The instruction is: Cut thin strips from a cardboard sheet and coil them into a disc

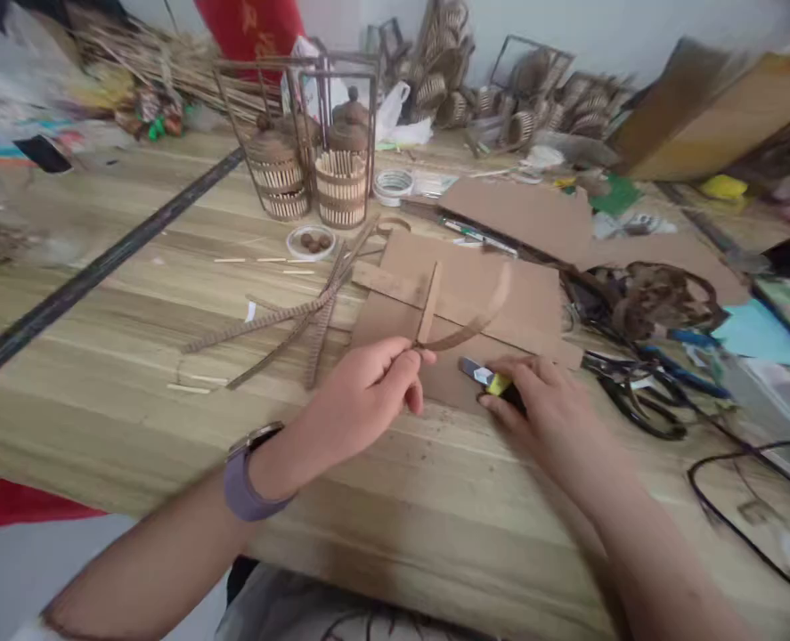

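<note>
My left hand (361,396) pinches thin cardboard strips (465,316) that rise and curve to the right above a flat cardboard sheet (501,294). A purple watch sits on that wrist. My right hand (545,401) rests on the sheet's near edge, closed on a utility knife (484,377) with a yellow slider and its blade pointing left toward the strips. Both hands lie close together over the wooden table (134,392).
Loose corrugated cardboard strips (280,329) lie left of the sheet. Woven lantern models in wire frames (314,151) stand behind, with a small dish (311,241) and a tape roll (393,184). Black scissors and pliers (641,392) lie at right, cables (735,507) farther right. A dark long ruler (101,267) crosses the left.
</note>
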### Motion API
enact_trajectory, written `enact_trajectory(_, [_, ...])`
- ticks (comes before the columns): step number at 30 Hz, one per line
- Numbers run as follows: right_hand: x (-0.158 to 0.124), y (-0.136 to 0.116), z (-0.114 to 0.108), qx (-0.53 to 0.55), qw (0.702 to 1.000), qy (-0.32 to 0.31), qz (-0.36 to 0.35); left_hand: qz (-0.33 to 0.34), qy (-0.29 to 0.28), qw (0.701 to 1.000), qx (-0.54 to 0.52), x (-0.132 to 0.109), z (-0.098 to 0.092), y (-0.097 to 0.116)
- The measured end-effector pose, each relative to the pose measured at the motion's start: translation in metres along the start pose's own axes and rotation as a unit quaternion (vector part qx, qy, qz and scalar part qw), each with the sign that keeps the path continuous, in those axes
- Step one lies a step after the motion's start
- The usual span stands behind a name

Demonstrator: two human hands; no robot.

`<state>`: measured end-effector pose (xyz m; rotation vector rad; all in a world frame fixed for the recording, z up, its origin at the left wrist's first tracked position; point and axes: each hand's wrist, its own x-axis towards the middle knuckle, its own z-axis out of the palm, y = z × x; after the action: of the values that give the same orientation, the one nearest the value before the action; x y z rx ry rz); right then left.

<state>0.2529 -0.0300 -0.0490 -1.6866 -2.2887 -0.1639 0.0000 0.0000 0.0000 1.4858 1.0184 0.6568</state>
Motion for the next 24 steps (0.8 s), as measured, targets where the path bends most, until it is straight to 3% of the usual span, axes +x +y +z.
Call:
enact_trajectory(3, [-0.001,-0.009,-0.011,0.028,0.999,0.011,0.017,-0.031,-0.030,0.997,-0.065,-0.002,0.000,0.002])
enact_trajectory(6, [-0.002,-0.022,-0.024,0.079,0.996,0.026,-0.011,-0.073,-0.049,0.990,-0.111,-0.001,0.001,0.001])
enact_trajectory(10, [-0.009,-0.040,-0.033,0.139,0.990,0.028,-0.027,-0.101,-0.077,0.985,-0.113,0.002,0.005,-0.001])
enact_trajectory(18, [-0.010,-0.051,-0.037,0.196,0.979,-0.054,-0.015,-0.068,-0.115,0.990,-0.050,0.001,0.014,0.001])
enact_trajectory(24, [-0.005,-0.054,-0.043,0.212,0.975,-0.063,-0.026,-0.040,-0.122,0.992,-0.003,-0.001,0.016,-0.001])
